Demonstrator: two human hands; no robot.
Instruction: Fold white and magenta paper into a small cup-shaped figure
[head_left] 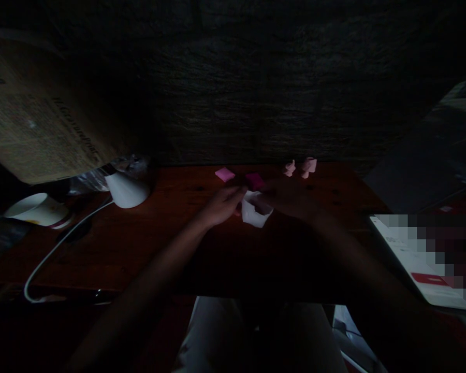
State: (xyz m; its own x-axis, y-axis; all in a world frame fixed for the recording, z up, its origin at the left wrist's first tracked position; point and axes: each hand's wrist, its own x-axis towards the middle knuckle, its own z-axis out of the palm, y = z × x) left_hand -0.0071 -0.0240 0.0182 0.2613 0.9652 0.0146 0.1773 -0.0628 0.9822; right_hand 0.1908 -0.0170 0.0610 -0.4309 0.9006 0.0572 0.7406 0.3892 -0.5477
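In the dim light a small piece of white paper (pixel 252 215), bent up into an open, cup-like shape, is between my two hands. My left hand (pixel 226 203) is closed on its left edge, with thumb and fingers near the top. My right hand (pixel 289 199) reaches to its right edge; its fingers are very dark, but they seem to pinch the paper. Just beyond lie a dark magenta square (pixel 255 181) and a lighter pink square (pixel 224 174), both flat on the wooden table (pixel 171 228). A trace of reddish material shows beside my left fingers.
Two small pale pink folded shapes (pixel 309 166) stand at the table's back edge. On the left are a white cone-shaped lamp base (pixel 127 190) with a cable, a paper cup (pixel 39 210) on its side and a newspaper-print sheet (pixel 34 114). A lit screen (pixel 411 259) lies right.
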